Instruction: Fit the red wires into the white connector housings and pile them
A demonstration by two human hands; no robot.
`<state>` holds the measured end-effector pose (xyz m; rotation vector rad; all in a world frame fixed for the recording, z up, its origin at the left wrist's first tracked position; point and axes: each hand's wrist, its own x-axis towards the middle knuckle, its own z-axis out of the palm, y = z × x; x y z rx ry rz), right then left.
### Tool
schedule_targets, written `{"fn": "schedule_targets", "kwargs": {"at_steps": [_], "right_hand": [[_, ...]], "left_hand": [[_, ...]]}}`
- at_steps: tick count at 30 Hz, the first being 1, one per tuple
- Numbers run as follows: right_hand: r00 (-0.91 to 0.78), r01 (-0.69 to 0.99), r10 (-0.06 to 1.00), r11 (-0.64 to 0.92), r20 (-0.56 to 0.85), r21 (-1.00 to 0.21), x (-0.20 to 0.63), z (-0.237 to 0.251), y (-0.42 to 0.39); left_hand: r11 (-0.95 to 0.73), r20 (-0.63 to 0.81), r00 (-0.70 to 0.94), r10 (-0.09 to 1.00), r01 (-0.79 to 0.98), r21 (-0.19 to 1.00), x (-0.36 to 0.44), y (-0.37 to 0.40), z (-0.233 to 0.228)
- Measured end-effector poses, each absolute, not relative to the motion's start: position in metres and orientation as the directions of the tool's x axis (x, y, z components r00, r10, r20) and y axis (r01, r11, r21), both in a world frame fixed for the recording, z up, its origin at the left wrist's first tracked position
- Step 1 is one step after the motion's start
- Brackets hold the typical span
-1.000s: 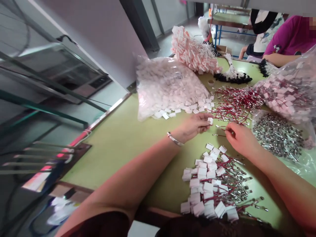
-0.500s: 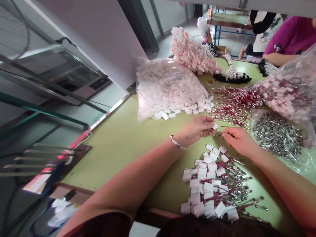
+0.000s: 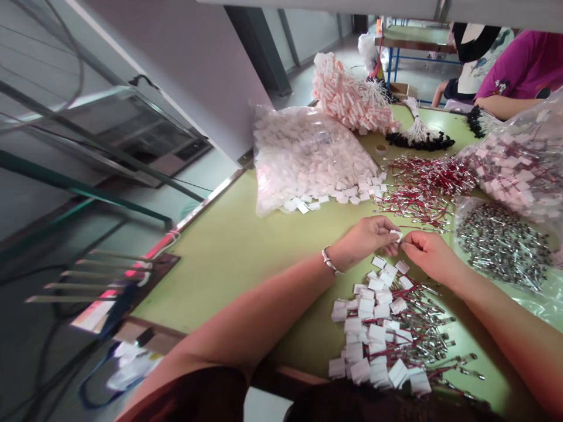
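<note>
My left hand (image 3: 367, 237), with a silver bracelet on its wrist, pinches a small white connector (image 3: 396, 235) above the green table (image 3: 229, 252). My right hand (image 3: 426, 253) meets it fingertip to fingertip, closed on the end of a thin red wire that is mostly hidden by the fingers. Just below both hands lies a pile of red wires fitted with white connectors (image 3: 387, 328). Loose red wires (image 3: 417, 184) lie in a heap just beyond the hands.
A clear bag of white connectors (image 3: 308, 155) spills open at the middle. A bag of metal terminals (image 3: 501, 243) and a bag of finished pieces (image 3: 519, 167) sit right. Pink-white bundles (image 3: 352, 97) and black-tipped bundles (image 3: 417, 135) lie farther back. Other people (image 3: 519, 64) sit at the far right.
My hands have come together: the left brought the white connector toward the right hand's wire end until the fingertips meet. The view shifted slightly.
</note>
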<state>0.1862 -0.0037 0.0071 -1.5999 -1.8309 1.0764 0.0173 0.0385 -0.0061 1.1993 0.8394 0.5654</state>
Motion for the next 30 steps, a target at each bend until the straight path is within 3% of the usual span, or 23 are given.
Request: {"fn": "schedule_targets", "kwargs": {"at_steps": [3, 5, 6, 8, 11, 13, 15, 18, 21, 24, 30], "right_hand": [[-0.206, 0.604, 0.968, 0.012, -0.141, -0.797, 0.185, 0.007, -0.007], [-0.222, 0.611, 0.962, 0.011, -0.158, -0.792, 0.184, 0.013, -0.012], [-0.269, 0.604, 0.946, 0.019, -0.181, -0.797, 0.184, 0.017, -0.014], [-0.413, 0.575, 0.882, 0.057, -0.229, -0.816, 0.185, 0.025, -0.016], [-0.454, 0.593, 0.876, 0.158, -0.165, -0.789, 0.194, 0.029, -0.010], [-0.353, 0.697, 0.934, 0.225, -0.052, -0.681, 0.201, 0.023, -0.002], [-0.307, 0.822, 0.951, 0.252, -0.025, -0.511, 0.205, 0.013, 0.005], [-0.295, 0.923, 0.953, 0.265, -0.068, -0.279, 0.202, 0.001, 0.007], [-0.310, 0.939, 0.947, 0.290, -0.088, -0.185, 0.195, -0.002, 0.004], [-0.288, 0.938, 0.954, 0.264, -0.079, -0.223, 0.196, 0.001, 0.003], [-0.244, 0.880, 0.968, 0.192, -0.066, -0.434, 0.206, 0.003, 0.005]], "left_hand": [[0.146, -0.235, 0.625, 0.744, 0.192, 0.971, 0.010, 0.047, -0.002], [-0.114, -0.104, 0.535, 0.838, 0.359, 0.926, -0.001, 0.059, 0.002], [-0.269, 0.040, 0.446, 0.894, 0.463, 0.845, -0.007, 0.066, 0.003], [-0.437, 0.282, 0.334, 0.900, 0.669, 0.601, -0.020, 0.080, 0.001], [-0.493, 0.283, 0.418, 0.863, 0.817, 0.297, -0.033, 0.095, -0.009], [-0.517, 0.226, 0.475, 0.850, 0.833, 0.198, -0.035, 0.100, -0.015], [-0.535, 0.208, 0.502, 0.839, 0.830, 0.155, -0.034, 0.102, -0.019], [-0.575, 0.199, 0.547, 0.813, 0.809, 0.124, -0.032, 0.103, -0.022], [-0.596, 0.163, 0.577, 0.800, 0.796, 0.107, -0.031, 0.101, -0.022], [-0.557, 0.163, 0.535, 0.829, 0.815, 0.159, -0.032, 0.098, -0.020], [-0.427, 0.162, 0.403, 0.901, 0.751, 0.504, -0.038, 0.096, -0.012]]}}
